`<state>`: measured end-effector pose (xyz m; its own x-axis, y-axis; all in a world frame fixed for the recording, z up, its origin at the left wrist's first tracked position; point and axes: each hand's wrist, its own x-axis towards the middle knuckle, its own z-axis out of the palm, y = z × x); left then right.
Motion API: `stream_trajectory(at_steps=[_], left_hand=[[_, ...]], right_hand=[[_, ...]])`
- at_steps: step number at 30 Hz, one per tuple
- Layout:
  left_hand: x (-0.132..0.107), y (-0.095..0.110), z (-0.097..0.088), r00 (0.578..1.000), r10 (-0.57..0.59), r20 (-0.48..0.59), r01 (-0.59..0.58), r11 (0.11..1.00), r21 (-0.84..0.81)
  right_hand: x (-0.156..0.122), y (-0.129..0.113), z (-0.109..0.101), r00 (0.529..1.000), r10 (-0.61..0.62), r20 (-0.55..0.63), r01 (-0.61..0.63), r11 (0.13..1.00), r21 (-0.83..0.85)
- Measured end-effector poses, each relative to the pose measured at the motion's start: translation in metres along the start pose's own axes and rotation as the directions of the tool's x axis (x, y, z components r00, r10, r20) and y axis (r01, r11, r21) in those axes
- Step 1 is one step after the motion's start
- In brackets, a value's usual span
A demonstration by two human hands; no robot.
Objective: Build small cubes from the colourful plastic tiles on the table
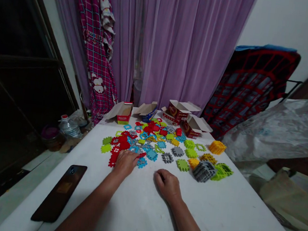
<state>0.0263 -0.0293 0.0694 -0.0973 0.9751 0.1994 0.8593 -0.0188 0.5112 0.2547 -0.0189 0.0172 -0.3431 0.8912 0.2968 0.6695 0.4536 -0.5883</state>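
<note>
My left hand (126,162) is over the near left side of a spread of plastic interlocking tiles, with a red interlocking tile (141,155) gripped at its fingertips. Other red tiles (114,154) lie just beside and partly under this hand. A blue tile (141,162) sits right of it. My right hand (168,183) rests on the white table with its fingers curled in and nothing visible in them. Beyond it are a grey window-like tile (167,158) and a green tile (183,165).
Stacked grey tiles (204,171), green tiles (223,171) and a yellow-orange stack (217,147) stand at the right. Open cardboard boxes, including a red-and-green one (124,114) and a blue one (150,112), line the back. A phone (59,193) lies at the left of the table (138,216).
</note>
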Motion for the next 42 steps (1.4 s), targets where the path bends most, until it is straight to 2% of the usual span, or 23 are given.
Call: stream_trajectory(at_steps=[2,4,5,9,12,15,20,27,32,39,42], left_hand=[[0.002,-0.001,0.001,0.991,-0.133,-0.035,0.118,0.954,-0.277],[0.004,-0.001,0.008,0.96,-0.279,0.008,0.247,0.834,-0.493],[0.005,0.001,0.014,0.944,-0.327,0.052,0.3,0.781,-0.548],[0.007,0.014,0.038,0.906,-0.363,0.216,0.415,0.667,-0.619],[0.006,0.024,0.05,0.893,-0.352,0.281,0.447,0.61,-0.655],[0.007,0.03,0.052,0.879,-0.331,0.342,0.474,0.541,-0.694],[0.012,0.033,0.052,0.84,-0.327,0.433,0.542,0.461,-0.702],[0.012,0.032,0.057,0.819,-0.222,0.529,0.566,0.464,-0.681],[0.011,0.031,0.061,0.821,-0.199,0.535,0.555,0.495,-0.668],[0.011,0.035,0.062,0.838,-0.206,0.505,0.518,0.59,-0.619],[0.012,0.04,0.063,0.83,-0.224,0.511,0.527,0.615,-0.586]], right_hand=[[0.0,-0.001,0.001,1.0,-0.003,-0.025,0.003,1.0,0.027],[0.002,0.0,0.003,0.999,-0.007,-0.035,0.008,0.999,0.046],[0.004,0.001,0.004,0.999,-0.002,-0.044,0.005,0.998,0.06],[0.01,0.008,0.01,0.99,0.082,-0.112,-0.056,0.974,0.22],[0.012,0.012,0.013,0.978,0.15,-0.147,-0.083,0.919,0.385],[0.011,0.014,0.014,0.969,0.186,-0.161,-0.095,0.888,0.451],[0.009,0.015,0.012,0.964,0.212,-0.162,-0.123,0.893,0.434],[0.006,0.012,0.01,0.931,0.269,-0.247,-0.151,0.9,0.409],[0.005,0.01,0.004,0.938,0.285,-0.197,-0.191,0.9,0.392],[-0.004,0.012,-0.006,0.952,0.232,-0.197,-0.208,0.969,0.136],[-0.007,0.013,-0.007,0.96,0.207,-0.19,-0.203,0.978,0.045]])
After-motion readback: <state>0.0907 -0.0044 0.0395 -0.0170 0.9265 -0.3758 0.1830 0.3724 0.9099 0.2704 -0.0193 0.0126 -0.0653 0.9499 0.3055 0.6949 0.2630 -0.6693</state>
